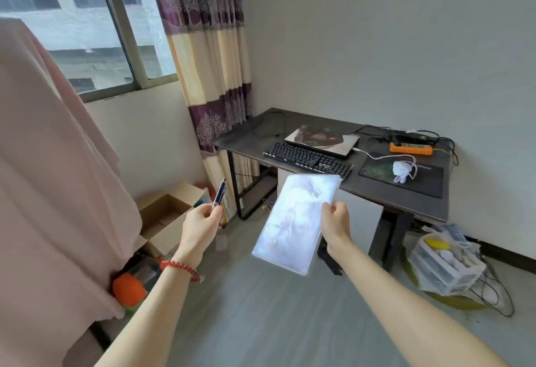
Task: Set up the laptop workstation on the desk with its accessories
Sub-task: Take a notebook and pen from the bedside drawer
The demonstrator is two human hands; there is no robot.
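Observation:
My left hand [201, 220] grips a dark pen [219, 194] that points up and away. My right hand [335, 220] pinches the right edge of a pale, glossy notebook [293, 221], held tilted in the air in front of the desk. The dark desk [385, 201] stands against the far wall. On it lie a shut laptop [322, 137] with a picture on its lid, a black keyboard [307, 159] in front of it, a dark mouse pad [426, 181] and a white mouse [401, 171] with its white cable.
An orange power strip [410, 148] with black cables lies at the desk's back right. An open cardboard box [166, 213] sits on the floor under the window. A plastic drawer unit [446, 268] with cables stands right of the desk leg. A pink cloth [43, 192] hangs at left.

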